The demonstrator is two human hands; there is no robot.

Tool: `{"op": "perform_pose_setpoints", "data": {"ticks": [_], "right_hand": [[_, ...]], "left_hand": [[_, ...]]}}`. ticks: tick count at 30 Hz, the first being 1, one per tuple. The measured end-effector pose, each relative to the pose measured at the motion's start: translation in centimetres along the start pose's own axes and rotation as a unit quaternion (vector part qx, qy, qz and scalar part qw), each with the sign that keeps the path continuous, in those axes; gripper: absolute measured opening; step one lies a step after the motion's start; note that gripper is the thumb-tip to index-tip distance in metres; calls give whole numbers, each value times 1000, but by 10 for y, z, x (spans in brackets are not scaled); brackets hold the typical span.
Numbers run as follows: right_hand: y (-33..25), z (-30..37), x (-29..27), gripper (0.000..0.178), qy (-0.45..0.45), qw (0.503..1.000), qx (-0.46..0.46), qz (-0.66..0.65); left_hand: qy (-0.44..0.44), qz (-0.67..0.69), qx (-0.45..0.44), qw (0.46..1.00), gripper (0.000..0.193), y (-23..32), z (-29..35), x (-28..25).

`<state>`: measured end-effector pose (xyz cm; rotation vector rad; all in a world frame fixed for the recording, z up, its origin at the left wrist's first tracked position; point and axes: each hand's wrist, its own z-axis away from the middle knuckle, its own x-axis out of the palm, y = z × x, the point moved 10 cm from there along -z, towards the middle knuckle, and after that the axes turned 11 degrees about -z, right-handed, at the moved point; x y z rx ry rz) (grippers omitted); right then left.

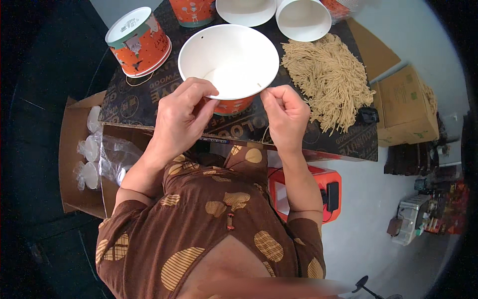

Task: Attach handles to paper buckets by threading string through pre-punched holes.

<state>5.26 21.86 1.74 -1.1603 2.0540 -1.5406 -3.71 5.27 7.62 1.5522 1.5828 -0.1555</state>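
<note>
In front of me an orange paper bucket (234, 106) with a white inside stands tilted toward me near the table edge. My left hand (181, 112) pinches its near rim, thumb outside and fingers over the edge. A small hole shows high in the far left wall. Inside, by the near right wall, lies a short tan cord end (259, 84). My right hand (286, 112) is closed in a pinch just outside the rim there, with a length of tan cord (265, 134) hanging below it; the fingertips partly hide the grip.
A large pile of tan cords (328, 79) lies at the right on the dark printed table (348, 142). An upturned orange bucket (142, 47) with a cord stands left; more buckets (303, 20) line the back. Left below is an open carton (74, 149); right below, a red stool (333, 187).
</note>
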Motion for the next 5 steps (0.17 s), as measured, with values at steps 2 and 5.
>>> {"op": "perform_pose_setpoints", "data": {"ticks": [2,5], "right_hand": [[2,0,-1,9,12,1000,6,-21],[4,1,-5,8,15,1000,-1,-5]], "left_hand": [[8,-4,19,1000,13,3,-1,-1],[-13,-107,120,987,13,26,0,1]]}}
